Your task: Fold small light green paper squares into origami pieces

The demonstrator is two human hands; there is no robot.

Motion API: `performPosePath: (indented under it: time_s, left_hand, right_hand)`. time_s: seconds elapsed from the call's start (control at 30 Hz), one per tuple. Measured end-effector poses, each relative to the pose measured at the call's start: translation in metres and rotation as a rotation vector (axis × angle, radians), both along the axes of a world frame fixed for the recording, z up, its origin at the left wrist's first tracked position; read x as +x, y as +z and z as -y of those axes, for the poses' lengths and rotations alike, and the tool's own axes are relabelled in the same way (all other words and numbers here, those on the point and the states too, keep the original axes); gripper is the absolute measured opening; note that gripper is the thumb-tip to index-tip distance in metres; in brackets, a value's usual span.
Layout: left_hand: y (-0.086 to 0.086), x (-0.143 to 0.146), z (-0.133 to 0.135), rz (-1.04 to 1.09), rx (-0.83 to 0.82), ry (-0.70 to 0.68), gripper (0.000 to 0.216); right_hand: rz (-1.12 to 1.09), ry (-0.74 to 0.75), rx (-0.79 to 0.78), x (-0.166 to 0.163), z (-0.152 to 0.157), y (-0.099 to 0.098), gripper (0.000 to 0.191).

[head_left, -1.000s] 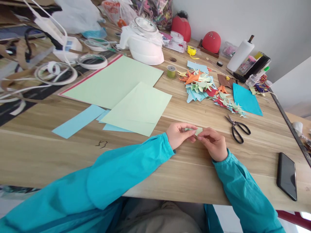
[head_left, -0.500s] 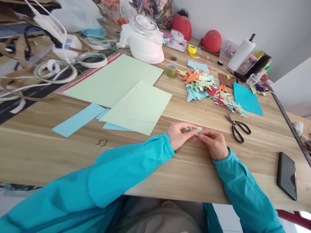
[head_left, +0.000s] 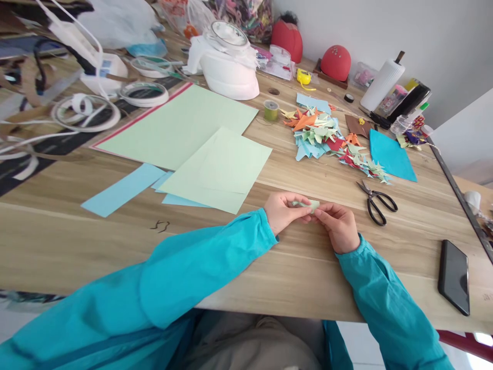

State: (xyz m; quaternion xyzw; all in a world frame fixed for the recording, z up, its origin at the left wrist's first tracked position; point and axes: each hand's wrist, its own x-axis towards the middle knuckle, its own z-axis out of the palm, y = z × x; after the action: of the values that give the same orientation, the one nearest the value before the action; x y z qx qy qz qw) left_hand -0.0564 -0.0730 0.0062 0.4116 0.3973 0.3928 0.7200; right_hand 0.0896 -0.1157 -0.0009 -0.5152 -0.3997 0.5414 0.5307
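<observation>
A small folded piece of pale green paper (head_left: 314, 204) is pinched between both hands, just above the table. My left hand (head_left: 285, 211) closes on its left end, thumb in front, and covers part of it. On its right end, my right hand (head_left: 337, 223) grips the paper between thumb and fingertips. The exact folds are too small to make out. To the right of my hands lie black-handled scissors (head_left: 377, 203), blades slightly apart. Left of them, pale green sheets (head_left: 219, 169) overlap light blue paper strips (head_left: 123, 190).
Behind my hands is a heap of small folded paper shapes (head_left: 316, 134) in several colours. A teal sheet (head_left: 393, 155) lies beside it. A phone (head_left: 454, 277) rests at the right. Green thread spool (head_left: 271, 110), tape measure (head_left: 304, 77) and coiled white cable (head_left: 87, 114) sit farther back.
My hands stay nearly in place, still gripping the green paper, which shows slightly more between the fingers. The whole view has shifted a little.
</observation>
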Motion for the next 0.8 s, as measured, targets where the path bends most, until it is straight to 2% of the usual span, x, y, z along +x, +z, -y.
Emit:
performPosePath:
  time_s: [0.33, 0.6, 0.8]
  left_hand:
    - [0.0001, -0.0003, -0.0003, 0.046, -0.031, 0.018, 0.032]
    - [0.0002, 0.0005, 0.0006, 0.017, -0.024, -0.029, 0.026]
    - [0.0016, 0.0008, 0.0007, 0.054, -0.065, -0.049, 0.03]
  right_hand:
    - [0.055, -0.013, 0.031, -0.0012, 0.0002, 0.0035, 0.015]
    - [0.017, -0.045, -0.004, 0.0017, -0.0005, 0.0022, 0.014]
    - [0.031, -0.043, 0.011, 0.0018, -0.0007, 0.0003, 0.012]
